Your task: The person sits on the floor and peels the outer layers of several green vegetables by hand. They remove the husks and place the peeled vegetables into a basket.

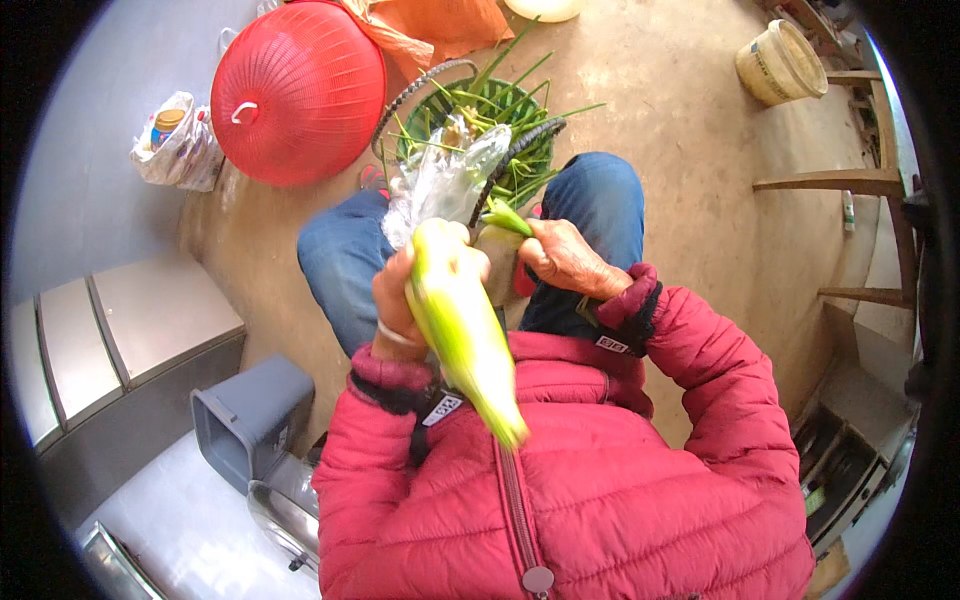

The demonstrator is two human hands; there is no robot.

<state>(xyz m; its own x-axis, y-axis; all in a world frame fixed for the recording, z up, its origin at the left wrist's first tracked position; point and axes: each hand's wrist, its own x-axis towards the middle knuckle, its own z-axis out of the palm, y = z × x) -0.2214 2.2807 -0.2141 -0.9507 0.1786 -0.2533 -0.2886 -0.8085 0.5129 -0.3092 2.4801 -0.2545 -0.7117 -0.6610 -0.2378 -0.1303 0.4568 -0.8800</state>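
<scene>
My left hand (397, 292) is closed around a long, pale green stem vegetable (465, 330), which slants down across the front of my red jacket. To its right, my right hand (566, 255) pinches a small green piece (507, 217) between thumb and fingers. Just beyond both hands stands a green woven basket (420, 112) with dark braided handles, holding long green stalks (510, 97). A crumpled clear plastic bag (450, 176) lies over its near left part. Behind my right fingers, a pale rounded thing (499, 244) is partly hidden and cannot be made out.
A red mesh dome cover (300, 90) and a white bag with jars (176, 142) are at the upper left. Orange sheeting (450, 30) lies beyond the basket. A dirty white bucket (780, 64) and wooden frame (832, 180) stand right. A grey bin (255, 420) lies tipped lower left.
</scene>
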